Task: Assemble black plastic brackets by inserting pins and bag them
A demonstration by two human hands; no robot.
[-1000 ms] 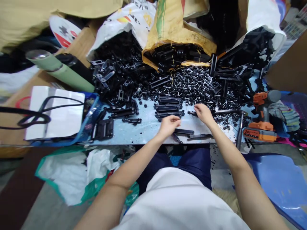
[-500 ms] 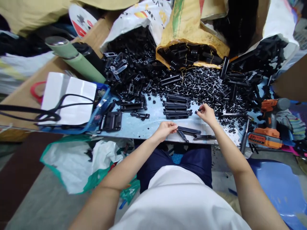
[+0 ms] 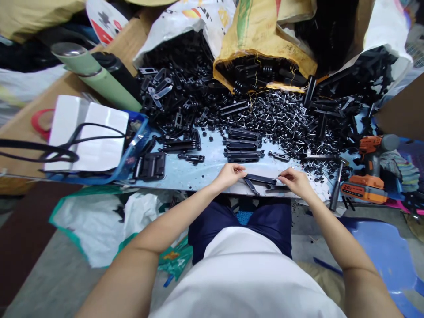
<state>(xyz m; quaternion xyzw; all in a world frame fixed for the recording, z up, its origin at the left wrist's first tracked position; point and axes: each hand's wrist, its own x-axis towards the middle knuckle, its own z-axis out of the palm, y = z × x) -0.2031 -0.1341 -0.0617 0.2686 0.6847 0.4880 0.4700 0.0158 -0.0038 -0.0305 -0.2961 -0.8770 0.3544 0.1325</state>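
Observation:
In the head view, my left hand pinches the left end of a long black plastic bar at the table's front edge. My right hand is closed at the bar's right end, its thumb and fingertips together there. A shorter black link slants down from the bar's left end. Under the bar's right part lies a dark tool, partly covered. Behind the hands are several similar black bars in rows. A small black link piece lies to their right.
Heaps of black parts and black-headed screws spill from sacks at the back. On the right are a hammer and an orange cordless drill. A blue basket and green bottle are left.
My right hand has come down and slightly right, from beside the rows of bars to the bar's right end. The small link piece now shows where it was. My left hand still pinches the bar.

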